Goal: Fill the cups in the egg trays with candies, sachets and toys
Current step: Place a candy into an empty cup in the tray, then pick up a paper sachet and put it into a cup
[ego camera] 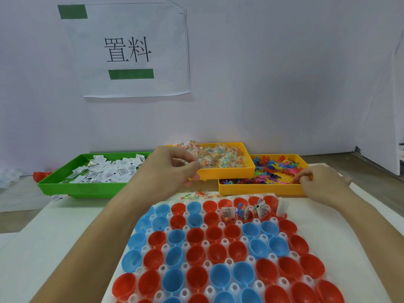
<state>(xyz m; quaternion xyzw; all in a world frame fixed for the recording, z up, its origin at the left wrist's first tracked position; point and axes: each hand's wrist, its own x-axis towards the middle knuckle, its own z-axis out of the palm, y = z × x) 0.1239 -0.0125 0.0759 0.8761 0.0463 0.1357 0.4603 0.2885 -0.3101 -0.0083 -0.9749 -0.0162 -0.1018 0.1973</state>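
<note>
1. The egg tray (220, 238) is white and fills the near middle of the table (43, 248); red and blue cups (195, 258) sit in its rows; most cups look hollow, while four red ones in the far row, right of centre, hold upright sachets, a candy packet and a blue toy (240, 210).
2. The green tray (87, 190) at far left holds a heap of white sachets (113, 169); one sachet lies on the table by its near edge.
3. The yellow toy tray (260, 189) at far right holds mixed coloured toys (275, 169); the right hand (317, 182) reaches over its near right corner, fingers curled down among the toys; what they grasp I cannot tell.
4. The yellow candy tray (227, 172) rests behind, overlapping the toy tray; clear candy packets (218, 155) fill it; the left hand (172, 167) hovers at its near left edge, thumb and fingers pinching a packet.
5. A few candies (197, 195) lie loose between the trays and the egg tray; a paper sign (129, 51) hangs on the wall.
</note>
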